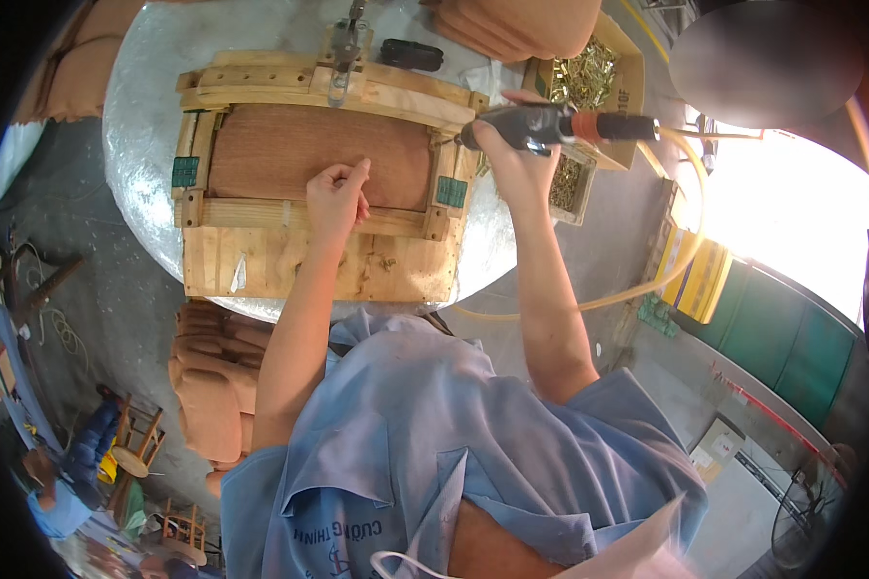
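Observation:
A brown wooden panel (261, 154) lies inside a pale wooden jig frame (309, 96). Over the panel's lower part is my left hand (338, 198), fingers curled together with the thumb against them; whatever they hold, if anything, is hidden. My right hand (523, 169) grips a black air screwdriver (531, 125) with an orange band, beyond the frame's right side. The tool lies nearly level, its bit pointing left at the panel's upper right corner; contact there is too small to tell. Green pads (451, 191) sit on the frame's sides.
A toggle clamp (343, 58) stands on the frame's far rail, beside a black oblong object (411, 54). The round table (145, 174) has a shiny plastic cover. Cartons of brass-coloured fasteners (589, 72) stand right. A yellow hose (686, 256) loops there. Brown stacked pieces (212, 386) lie left.

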Tool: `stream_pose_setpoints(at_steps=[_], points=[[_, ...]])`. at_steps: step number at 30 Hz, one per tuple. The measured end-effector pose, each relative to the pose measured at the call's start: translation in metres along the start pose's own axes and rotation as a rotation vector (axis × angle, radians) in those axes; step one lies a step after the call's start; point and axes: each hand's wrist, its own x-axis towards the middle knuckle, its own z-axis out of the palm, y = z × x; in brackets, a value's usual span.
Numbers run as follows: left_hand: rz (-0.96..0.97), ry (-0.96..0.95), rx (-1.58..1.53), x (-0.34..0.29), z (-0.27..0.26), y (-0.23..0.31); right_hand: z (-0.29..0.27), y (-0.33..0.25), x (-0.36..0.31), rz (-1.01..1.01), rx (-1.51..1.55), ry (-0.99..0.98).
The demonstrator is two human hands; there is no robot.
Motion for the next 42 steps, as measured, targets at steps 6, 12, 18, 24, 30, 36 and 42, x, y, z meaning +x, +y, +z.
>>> stream_pose_setpoints(at_steps=[6, 12, 18, 24, 30, 36, 42], points=[[-0.019, -0.023, 0.016, 0.001, -0.001, -0.002, 0.014, -0.001, -0.003, 0.034, -0.169, -0.048], [-0.021, -0.048, 0.001, 0.0, -0.005, 0.001, 0.017, 0.012, 0.0, 0.035, -0.11, -0.005], [-0.125, -0.231, -0.115, 0.005, -0.021, 0.004, 0.003, 0.002, -0.023, 0.006, -0.035, 0.032], [-0.424, -0.426, -0.62, -0.01, -0.074, 0.02, 0.032, -0.051, -0.159, -0.047, 0.006, 0.152], [-0.467, -0.547, -0.764, -0.042, -0.128, 0.063, 0.068, -0.1, -0.217, 0.036, 0.212, 0.197], [-0.438, -0.529, -0.651, -0.03, -0.17, 0.084, 0.115, -0.128, -0.229, -0.001, 0.331, 0.244], [-0.484, -0.67, -0.627, -0.03, -0.186, 0.103, 0.152, -0.146, -0.239, 0.037, 0.348, 0.255]])
